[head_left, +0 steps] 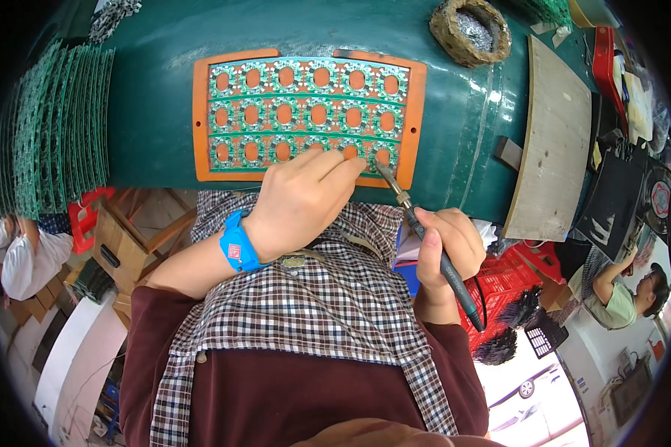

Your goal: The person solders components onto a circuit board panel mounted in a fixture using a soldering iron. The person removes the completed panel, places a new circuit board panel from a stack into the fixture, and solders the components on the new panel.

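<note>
An orange frame (200, 112) lies on the green table and carries a green circuit board panel (306, 95) with rows of ring-shaped pieces. My left hand (302, 200) rests at the frame's near edge, fingertips closed and pressed on the lower row of the panel, a blue wrist strap (237, 246) on the wrist; whether the fingers pinch anything is hidden. My right hand (446, 246) grips a soldering iron (425, 232) like a pen. Its tip touches the panel's lower right corner, beside my left fingertips.
A stack of green panels (60, 127) stands at the table's left. A crusted bowl of grey solder scraps (471, 30) sits at the far right. A pale wooden board (552, 141) lies to the right. Other people sit at the left and right edges. Red crates (503, 287) are below.
</note>
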Motion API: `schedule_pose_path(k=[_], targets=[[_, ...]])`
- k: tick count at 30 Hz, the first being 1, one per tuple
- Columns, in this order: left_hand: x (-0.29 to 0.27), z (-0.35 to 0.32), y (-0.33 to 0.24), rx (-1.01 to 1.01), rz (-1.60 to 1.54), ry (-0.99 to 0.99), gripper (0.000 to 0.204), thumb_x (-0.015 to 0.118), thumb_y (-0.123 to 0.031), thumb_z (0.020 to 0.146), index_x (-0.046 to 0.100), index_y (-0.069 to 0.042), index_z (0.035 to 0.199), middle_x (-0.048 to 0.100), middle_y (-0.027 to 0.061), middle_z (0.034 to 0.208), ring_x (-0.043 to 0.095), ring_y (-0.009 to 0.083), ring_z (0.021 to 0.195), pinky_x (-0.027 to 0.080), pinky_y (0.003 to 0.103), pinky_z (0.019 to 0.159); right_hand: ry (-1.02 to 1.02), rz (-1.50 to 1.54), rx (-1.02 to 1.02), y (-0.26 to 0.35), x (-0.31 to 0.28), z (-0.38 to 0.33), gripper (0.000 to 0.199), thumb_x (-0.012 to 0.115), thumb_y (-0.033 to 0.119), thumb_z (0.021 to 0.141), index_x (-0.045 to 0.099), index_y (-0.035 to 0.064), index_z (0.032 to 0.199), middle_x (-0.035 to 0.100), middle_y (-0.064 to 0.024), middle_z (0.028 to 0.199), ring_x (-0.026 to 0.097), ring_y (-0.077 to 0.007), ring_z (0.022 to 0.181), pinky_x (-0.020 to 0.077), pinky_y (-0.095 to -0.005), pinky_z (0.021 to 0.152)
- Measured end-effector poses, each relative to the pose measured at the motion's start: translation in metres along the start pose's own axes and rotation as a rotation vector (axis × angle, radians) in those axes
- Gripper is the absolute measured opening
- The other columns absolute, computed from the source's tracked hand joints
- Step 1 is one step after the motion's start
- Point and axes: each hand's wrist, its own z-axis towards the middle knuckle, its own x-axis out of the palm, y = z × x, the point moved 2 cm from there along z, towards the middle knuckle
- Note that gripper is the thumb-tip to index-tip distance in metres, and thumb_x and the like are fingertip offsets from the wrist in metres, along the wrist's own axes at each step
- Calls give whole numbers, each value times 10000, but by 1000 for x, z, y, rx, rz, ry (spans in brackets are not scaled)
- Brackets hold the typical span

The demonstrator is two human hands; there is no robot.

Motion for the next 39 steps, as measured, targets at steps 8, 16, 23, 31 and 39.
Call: schedule_pose_path(k=[8,16,23,31,39], targets=[[5,-2,2,19,69,25,279,657,-40,669,660,-68,947,561,16,780,575,177,675,488,301,517,-2,18,24,-1,-2,-4,133,612,78,753,678,-29,795,583,-100,614,575,-219,515,452,-301,478],[-5,15,6,-25,47,-130,180,680,-5,725,653,-40,899,565,55,754,564,208,651,449,320,530,-35,-15,70,-3,-5,12,157,584,66,779,674,-44,847,600,-117,649,583,-222,563,463,-301,520],[4,24,11,-81,25,-108,212,676,1,724,646,-35,932,562,68,754,567,222,670,460,330,558,6,6,66,-7,5,27,138,613,22,758,674,-48,860,614,-117,661,590,-210,547,462,-283,502],[1,31,12,-46,-4,-100,214,670,-7,724,659,-59,931,555,56,744,566,224,666,460,335,567,26,3,32,-11,5,28,144,615,15,750,674,-50,865,609,-113,645,587,-208,529,463,-286,494],[-1,56,26,-140,40,-168,152,654,-10,764,648,-63,906,579,67,768,578,237,700,467,353,594,0,-36,35,-17,11,57,142,618,-4,749,674,-52,870,626,-118,674,595,-202,556,470,-281,504]])
